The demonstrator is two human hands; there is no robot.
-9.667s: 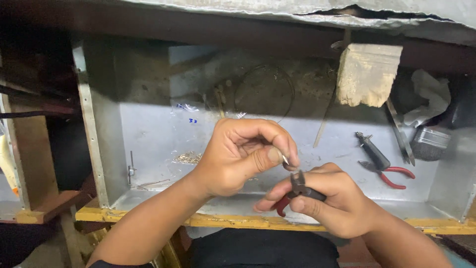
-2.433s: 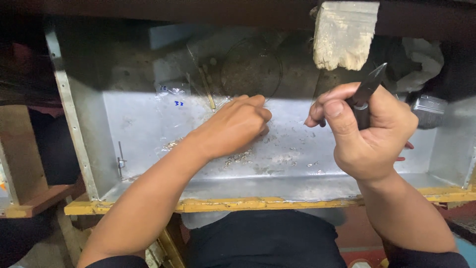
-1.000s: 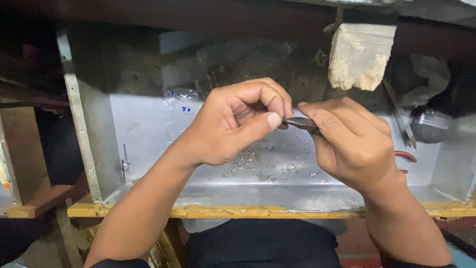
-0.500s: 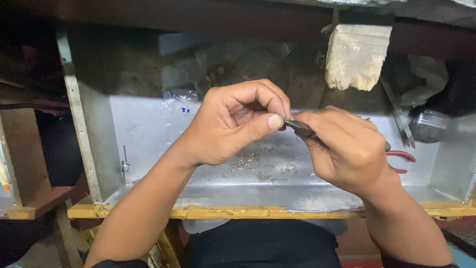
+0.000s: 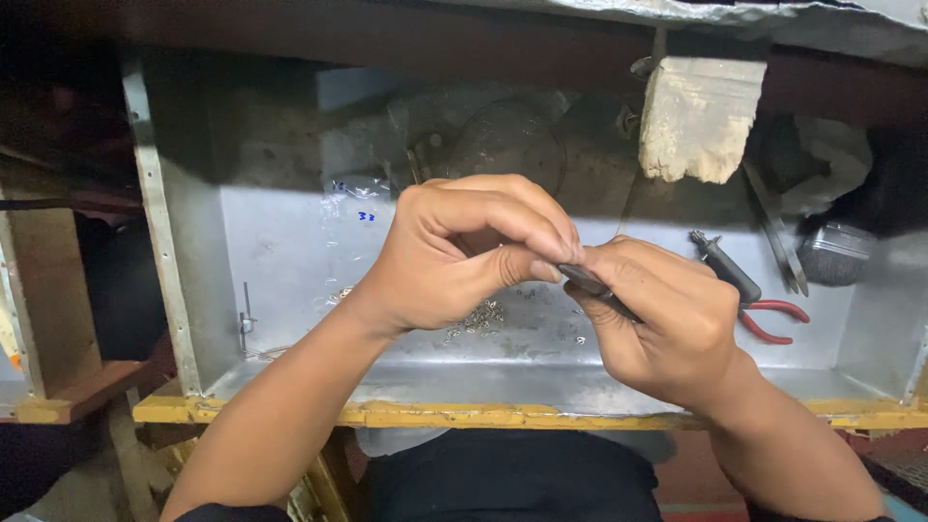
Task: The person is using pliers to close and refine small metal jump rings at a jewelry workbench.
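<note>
Both hands meet above a shallow metal tray (image 5: 541, 382). My right hand (image 5: 667, 324) is closed around a small dark pair of pliers (image 5: 590, 285), whose tip points left. My left hand (image 5: 464, 251) pinches its thumb and fingers together right at that tip; whatever it holds there is too small to see. Under the hands, a scatter of tiny metal links (image 5: 478, 317) lies on the tray floor.
Red-handled pliers (image 5: 768, 319) and a dark-handled tool (image 5: 725, 266) lie at the tray's right. A wire brush (image 5: 831, 253), a pale wooden block (image 5: 698, 116) and a clear plastic bag (image 5: 353, 217) sit at the back. A yellow wooden edge (image 5: 435, 414) fronts the tray.
About two seconds ago the hands were apart, the left over the tray floor. They came together since, and over the last second the right hand has dropped slightly.
</note>
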